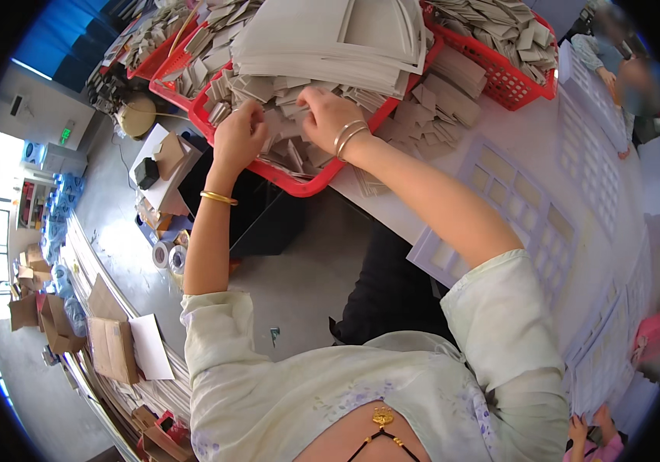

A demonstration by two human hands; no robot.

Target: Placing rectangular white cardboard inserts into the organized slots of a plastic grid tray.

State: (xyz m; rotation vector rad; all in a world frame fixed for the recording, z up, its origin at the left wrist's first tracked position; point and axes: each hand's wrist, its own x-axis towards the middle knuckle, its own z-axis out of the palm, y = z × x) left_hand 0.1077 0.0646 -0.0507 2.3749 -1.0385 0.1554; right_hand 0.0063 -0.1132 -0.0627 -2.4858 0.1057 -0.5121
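Both my hands are inside the near end of a red plastic basket filled with small grey-white card pieces. On the left side of the basket, the fingers of my left hand are curled in a pinch among the pieces. My right hand is a short way to its right, with bent fingers pressed together over the pile. Whatever lies between the fingertips of either hand is too small or hidden to name. A stack of large white card sheets rests on the basket's far part.
More red baskets of card pieces stand at the far left and far right. Loose pieces lie on the white table beside white trays with rectangular openings. Other people work at the right. Cardboard boxes stand on the left floor.
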